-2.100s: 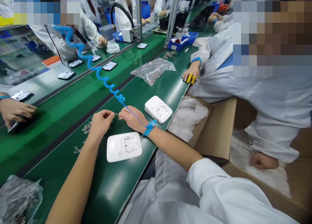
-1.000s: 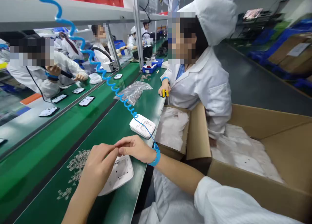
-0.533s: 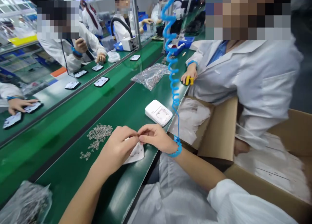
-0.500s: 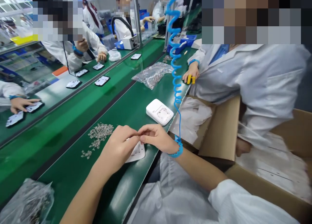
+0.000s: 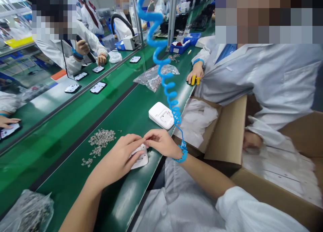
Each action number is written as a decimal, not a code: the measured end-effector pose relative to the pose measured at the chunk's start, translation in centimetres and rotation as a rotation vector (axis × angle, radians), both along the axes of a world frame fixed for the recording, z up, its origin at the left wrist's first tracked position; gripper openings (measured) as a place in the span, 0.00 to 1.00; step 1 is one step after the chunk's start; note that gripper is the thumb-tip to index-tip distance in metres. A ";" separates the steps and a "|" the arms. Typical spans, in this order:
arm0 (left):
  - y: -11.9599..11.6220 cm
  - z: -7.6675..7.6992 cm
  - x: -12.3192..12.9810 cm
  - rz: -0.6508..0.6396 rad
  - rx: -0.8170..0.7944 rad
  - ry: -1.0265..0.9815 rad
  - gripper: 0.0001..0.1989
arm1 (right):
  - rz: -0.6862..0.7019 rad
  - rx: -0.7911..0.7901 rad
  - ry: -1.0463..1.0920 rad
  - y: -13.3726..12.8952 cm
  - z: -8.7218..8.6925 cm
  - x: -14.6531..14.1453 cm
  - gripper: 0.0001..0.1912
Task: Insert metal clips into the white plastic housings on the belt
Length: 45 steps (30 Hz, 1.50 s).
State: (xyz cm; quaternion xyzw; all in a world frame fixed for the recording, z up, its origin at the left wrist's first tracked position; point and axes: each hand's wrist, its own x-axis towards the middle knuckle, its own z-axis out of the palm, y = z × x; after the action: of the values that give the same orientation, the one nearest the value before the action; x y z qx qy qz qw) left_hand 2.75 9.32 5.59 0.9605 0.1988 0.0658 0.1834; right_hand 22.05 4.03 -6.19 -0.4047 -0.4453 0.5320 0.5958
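Over a white plastic housing (image 5: 140, 160) at the front edge of the green table, my left hand (image 5: 123, 154) rests with its fingertips meeting those of my right hand. My right hand (image 5: 161, 143), with a blue wristband, is pinched closed at the housing's upper edge; what lies between its fingertips is too small to make out. Part of the housing is hidden under my left hand, whose thumb is apart from its fingers. Another white housing (image 5: 161, 115) lies just beyond my right hand. Small metal pieces (image 5: 102, 138) are heaped to the left of my hands.
A blue coiled cord (image 5: 168, 75) hangs down to my right wristband. Clear bags of small parts (image 5: 151, 78) lie farther back and at the lower left. Cardboard boxes (image 5: 224, 134) stand at the right beside a seated co-worker (image 5: 267, 74). Other people handle dark-edged units across the belt.
My left thumb has come away from my right fingertips and lowered over the housing. The coiled cord has swung left. Across the belt, a person's hand at the far left has moved left.
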 end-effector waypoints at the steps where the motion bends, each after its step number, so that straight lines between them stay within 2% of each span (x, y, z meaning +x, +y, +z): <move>1: 0.3 0.3 -0.3 0.044 -0.035 0.014 0.11 | -0.014 0.006 -0.036 -0.1 -0.1 0.1 0.10; 4: 1.3 0.5 -0.9 0.283 -0.040 0.097 0.11 | -0.097 0.019 -0.178 -0.5 0.0 0.2 0.07; 6: 1.7 -0.2 -0.9 0.425 0.026 0.209 0.11 | -0.160 0.018 -0.310 -0.7 0.1 0.0 0.05; 8: 1.8 -1.4 -0.6 0.481 0.070 0.340 0.11 | -0.195 0.024 -0.441 -0.6 0.3 -0.4 0.04; 11: 1.9 -3.0 0.0 0.455 0.058 0.473 0.10 | -0.173 0.098 -0.595 -0.2 0.4 -1.1 0.04; 13: 2.1 -3.5 0.3 0.439 0.049 0.497 0.11 | -0.138 0.164 -0.688 0.2 0.3 -1.6 0.06; 15: 2.2 -3.6 0.4 0.439 0.051 0.490 0.11 | -0.105 0.197 -0.779 0.6 0.1 -1.9 0.06; 19: 2.0 -3.4 0.3 0.436 0.051 0.474 0.11 | -0.057 0.167 -0.910 1.1 0.1 -2.1 0.06; 28: 1.6 -3.8 0.5 0.428 0.112 0.519 0.12 | 0.133 0.119 -1.297 2.4 2.4 -1.8 0.08; 32: 1.2 -3.9 0.8 0.446 0.172 0.550 0.13 | 0.225 0.113 -1.220 3.9 2.2 -1.2 0.04; 35: 0.7 -3.9 1.1 0.483 0.210 0.574 0.14 | 0.236 0.133 -1.097 4.1 1.5 -0.7 0.07; 39: 0.4 -4.0 1.4 0.503 0.238 0.588 0.15 | 0.036 0.186 -0.965 1.9 0.1 -1.2 0.04; 42: 0.5 -4.0 1.4 0.516 0.232 0.566 0.15 | -0.123 0.312 -0.960 -0.5 -0.8 -2.1 0.01; 45: 1.0 -4.1 1.2 0.513 0.168 0.561 0.14 | -0.202 0.416 -1.046 -2.1 -1.2 -2.8 0.08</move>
State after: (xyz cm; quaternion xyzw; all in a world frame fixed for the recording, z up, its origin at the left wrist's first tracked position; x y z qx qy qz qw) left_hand 3.98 10.28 1.52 0.8719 0.4688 -0.1399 0.0203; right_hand 19.20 1.98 -7.35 -0.5288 -0.7354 0.1024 0.4111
